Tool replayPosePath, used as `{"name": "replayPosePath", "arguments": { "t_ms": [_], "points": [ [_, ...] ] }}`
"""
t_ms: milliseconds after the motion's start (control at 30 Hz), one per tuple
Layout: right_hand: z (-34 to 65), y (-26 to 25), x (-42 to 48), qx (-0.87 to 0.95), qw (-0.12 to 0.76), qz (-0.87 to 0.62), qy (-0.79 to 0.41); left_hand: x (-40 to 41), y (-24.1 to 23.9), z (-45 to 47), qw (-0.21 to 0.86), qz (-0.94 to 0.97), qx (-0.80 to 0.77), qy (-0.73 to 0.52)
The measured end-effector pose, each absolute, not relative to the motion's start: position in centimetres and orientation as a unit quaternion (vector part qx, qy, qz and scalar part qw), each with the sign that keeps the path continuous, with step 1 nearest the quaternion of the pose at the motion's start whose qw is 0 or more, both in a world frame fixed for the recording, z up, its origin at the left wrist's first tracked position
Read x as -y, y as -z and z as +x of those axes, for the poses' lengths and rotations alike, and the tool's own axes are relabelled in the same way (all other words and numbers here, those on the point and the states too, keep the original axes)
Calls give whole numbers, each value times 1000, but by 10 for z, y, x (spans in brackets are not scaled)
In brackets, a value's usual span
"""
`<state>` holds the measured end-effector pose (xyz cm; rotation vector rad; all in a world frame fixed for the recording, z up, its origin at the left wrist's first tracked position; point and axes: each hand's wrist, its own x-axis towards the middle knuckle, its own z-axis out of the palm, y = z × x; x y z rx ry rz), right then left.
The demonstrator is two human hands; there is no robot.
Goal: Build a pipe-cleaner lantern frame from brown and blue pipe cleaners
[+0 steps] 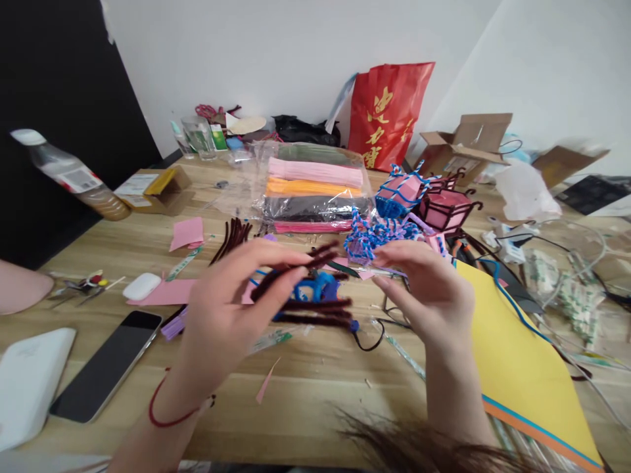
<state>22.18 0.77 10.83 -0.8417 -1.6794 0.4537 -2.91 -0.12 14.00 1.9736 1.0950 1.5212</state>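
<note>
My left hand (231, 309) is closed, pinching dark brown pipe cleaners (323, 255) between thumb and fingertips; their ends point right. More brown pipe cleaners (320, 311) stretch out below the thumb, just above the table; whether they belong to the held ones I cannot tell. Behind them lies a bright blue coiled piece (315, 288), partly covered. To the right, my right hand (428, 289) has thumb and index finger a little apart, with nothing visible between them. Just beyond its fingertips sits a bundle of twisted blue, white and purple pipe cleaners (367, 236).
Behind the hands lies a clear bag of coloured pipe cleaners (315, 190). Small pink lanterns (446, 209) stand back right, by a red bag (389, 115). Yellow sheets (517, 355) lie right. A phone (108, 364), white power bank (34, 387) and bottle (73, 174) are left.
</note>
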Motion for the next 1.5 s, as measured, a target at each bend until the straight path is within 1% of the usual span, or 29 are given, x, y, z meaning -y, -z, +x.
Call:
{"name": "replayPosePath", "arguments": {
  "t_ms": [33,100,133,233,300,367,433,533,667,833,900,1000,1067,1133,1200,1300,1400,1500],
  "points": [
    [226,-99,-10,707,528,-427,-194,-2,-140,-34,182,699,-409,-558],
    [227,-72,-12,693,373,-576,-222,-9,-141,-43,144,665,-425,-598],
    [224,-54,-12,684,339,-602,-234,-12,-142,-46,146,652,-440,-600],
    [208,0,-9,672,295,-626,-261,-19,-142,-51,157,628,-471,-599],
    [200,25,-4,663,295,-631,-273,-21,-140,-51,161,634,-470,-593],
    [201,34,4,656,314,-619,-295,-22,-139,-50,165,644,-463,-586],
    [210,33,15,647,347,-598,-322,-23,-137,-50,171,644,-472,-577],
    [230,22,33,610,408,-572,-367,-26,-135,-52,183,633,-483,-576],
    [244,9,44,527,478,-545,-443,-32,-131,-54,194,649,-450,-583],
    [233,-11,40,458,546,-474,-517,-31,-126,-53,147,725,-422,-525],
    [226,-23,40,442,567,-455,-526,-30,-126,-51,152,719,-434,-521],
    [222,-44,38,432,601,-435,-514,-29,-127,-48,206,685,-445,-538],
    [224,-61,32,428,626,-427,-493,-27,-130,-46,222,679,-434,-550],
    [228,-80,24,431,655,-418,-459,-22,-134,-45,222,682,-421,-556],
    [230,-98,15,456,687,-403,-398,-15,-139,-41,230,676,-423,-558],
    [227,-119,6,499,697,-375,-353,-4,-144,-35,251,655,-417,-578],
    [216,-124,7,492,706,-384,-334,3,-146,-29,263,642,-405,-595],
    [206,-116,13,503,702,-394,-315,3,-146,-26,313,625,-381,-605]
  ]
}}
